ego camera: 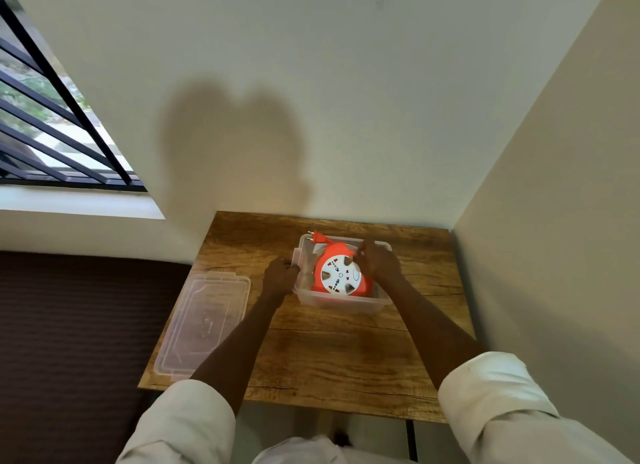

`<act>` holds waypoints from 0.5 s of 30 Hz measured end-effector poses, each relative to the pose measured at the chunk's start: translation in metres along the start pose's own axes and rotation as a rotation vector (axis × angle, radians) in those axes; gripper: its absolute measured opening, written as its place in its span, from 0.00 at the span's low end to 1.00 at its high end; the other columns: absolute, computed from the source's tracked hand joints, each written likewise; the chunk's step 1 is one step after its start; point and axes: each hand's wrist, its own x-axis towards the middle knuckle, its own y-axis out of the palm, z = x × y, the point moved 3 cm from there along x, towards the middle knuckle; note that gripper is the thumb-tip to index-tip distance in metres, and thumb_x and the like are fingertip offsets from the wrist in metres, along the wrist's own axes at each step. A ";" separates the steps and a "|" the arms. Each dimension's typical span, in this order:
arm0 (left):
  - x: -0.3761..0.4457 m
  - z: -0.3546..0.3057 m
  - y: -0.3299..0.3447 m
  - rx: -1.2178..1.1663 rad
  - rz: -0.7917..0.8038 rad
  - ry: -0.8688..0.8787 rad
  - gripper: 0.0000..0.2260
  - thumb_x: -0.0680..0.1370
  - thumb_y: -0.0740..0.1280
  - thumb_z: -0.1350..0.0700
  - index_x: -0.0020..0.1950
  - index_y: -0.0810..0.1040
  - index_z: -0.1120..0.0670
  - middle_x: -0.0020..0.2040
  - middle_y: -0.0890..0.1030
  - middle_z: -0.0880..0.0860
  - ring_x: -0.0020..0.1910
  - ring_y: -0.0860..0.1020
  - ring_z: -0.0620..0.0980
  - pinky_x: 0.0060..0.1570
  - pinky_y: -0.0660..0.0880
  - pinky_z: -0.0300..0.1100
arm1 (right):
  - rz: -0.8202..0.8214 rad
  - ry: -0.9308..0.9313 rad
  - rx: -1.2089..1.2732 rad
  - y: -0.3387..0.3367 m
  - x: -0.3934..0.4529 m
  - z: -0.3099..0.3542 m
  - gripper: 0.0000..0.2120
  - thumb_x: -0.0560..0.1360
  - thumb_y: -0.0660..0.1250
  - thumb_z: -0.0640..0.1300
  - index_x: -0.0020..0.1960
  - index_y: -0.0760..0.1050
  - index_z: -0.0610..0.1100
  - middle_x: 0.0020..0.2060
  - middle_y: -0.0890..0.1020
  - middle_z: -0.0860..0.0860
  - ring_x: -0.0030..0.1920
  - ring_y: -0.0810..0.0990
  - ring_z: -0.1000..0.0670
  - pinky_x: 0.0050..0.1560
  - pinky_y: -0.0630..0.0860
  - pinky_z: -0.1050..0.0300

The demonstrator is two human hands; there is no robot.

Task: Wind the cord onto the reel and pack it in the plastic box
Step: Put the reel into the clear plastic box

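The left hand [281, 276] grips the near-left rim of the plastic box [341, 302], fingers curled over its edge, holding it steady on the table. The right hand [379, 263] reaches in from the other side, its fingers curled down at the top right edge of the reel [341, 273]; it appears to pinch or press the orange housing there, though the exact hold is too small to make out.

Between the two hands the reel sits inside the box, white socket face up, slightly tilted against the far wall. No loose cord trails on the table, so the winding looks done. The orange plug [317, 237] sticks out just beyond the left hand, over the box's far-left corner, lying on or above the rim.

This looks like the packing step: the reel is being settled into place. The next move likely calls for tucking the plug down inside the walls so nothing rides above the rim, then seating the reel flat.

Outward to the left of the left hand, the clear lid [204, 321] lies on the wooden table [329, 359], near its left edge and apart from the box. It would have to be fetched to close the box.
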 end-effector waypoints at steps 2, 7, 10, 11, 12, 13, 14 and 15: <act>-0.001 0.000 0.002 -0.001 -0.020 0.002 0.09 0.77 0.69 0.54 0.53 0.81 0.58 0.45 0.82 0.52 0.44 0.82 0.51 0.40 0.81 0.44 | -0.074 -0.032 0.015 0.000 -0.002 -0.002 0.13 0.80 0.64 0.55 0.60 0.74 0.49 0.53 0.84 0.49 0.49 0.83 0.48 0.42 0.75 0.57; -0.005 -0.001 0.004 -0.017 -0.063 0.014 0.08 0.79 0.67 0.55 0.55 0.80 0.57 0.47 0.82 0.53 0.46 0.82 0.53 0.47 0.83 0.51 | -0.317 -0.239 -0.070 0.003 -0.022 -0.010 0.18 0.80 0.64 0.57 0.65 0.77 0.49 0.61 0.82 0.49 0.63 0.78 0.45 0.64 0.72 0.47; -0.004 0.003 0.006 0.056 -0.085 0.058 0.12 0.80 0.66 0.53 0.60 0.78 0.57 0.54 0.83 0.55 0.49 0.82 0.53 0.50 0.82 0.52 | -0.397 -0.340 -0.071 0.015 -0.038 -0.017 0.23 0.77 0.65 0.60 0.67 0.75 0.49 0.64 0.79 0.48 0.66 0.75 0.43 0.66 0.70 0.40; -0.004 0.005 0.007 0.086 -0.089 0.078 0.13 0.81 0.66 0.51 0.61 0.78 0.57 0.56 0.83 0.55 0.50 0.82 0.52 0.50 0.82 0.49 | -0.379 -0.363 -0.084 0.020 -0.042 -0.019 0.25 0.77 0.63 0.62 0.69 0.73 0.49 0.67 0.78 0.48 0.68 0.74 0.43 0.67 0.68 0.38; -0.006 0.007 0.007 0.112 -0.093 0.108 0.14 0.81 0.65 0.50 0.63 0.78 0.57 0.57 0.82 0.54 0.51 0.81 0.52 0.50 0.81 0.47 | -0.351 -0.369 -0.106 0.024 -0.045 -0.020 0.26 0.78 0.61 0.63 0.71 0.71 0.50 0.69 0.76 0.48 0.71 0.71 0.42 0.69 0.65 0.36; -0.008 0.011 0.005 0.131 -0.099 0.138 0.16 0.82 0.64 0.49 0.64 0.77 0.57 0.59 0.82 0.54 0.53 0.81 0.52 0.51 0.80 0.46 | -0.316 -0.362 -0.123 0.029 -0.046 -0.021 0.27 0.79 0.58 0.64 0.72 0.70 0.51 0.72 0.74 0.48 0.73 0.69 0.41 0.71 0.62 0.34; -0.011 0.016 0.003 0.146 -0.108 0.162 0.17 0.82 0.64 0.48 0.66 0.77 0.56 0.60 0.82 0.54 0.55 0.81 0.53 0.52 0.79 0.46 | -0.286 -0.353 -0.134 0.033 -0.047 -0.021 0.28 0.79 0.56 0.65 0.73 0.69 0.51 0.73 0.72 0.48 0.75 0.67 0.41 0.72 0.60 0.33; -0.014 0.023 0.000 0.162 -0.124 0.171 0.17 0.82 0.63 0.48 0.67 0.76 0.55 0.61 0.82 0.54 0.57 0.81 0.53 0.54 0.77 0.46 | -0.260 -0.350 -0.140 0.036 -0.046 -0.021 0.29 0.80 0.54 0.65 0.74 0.69 0.51 0.74 0.71 0.48 0.76 0.65 0.40 0.73 0.58 0.32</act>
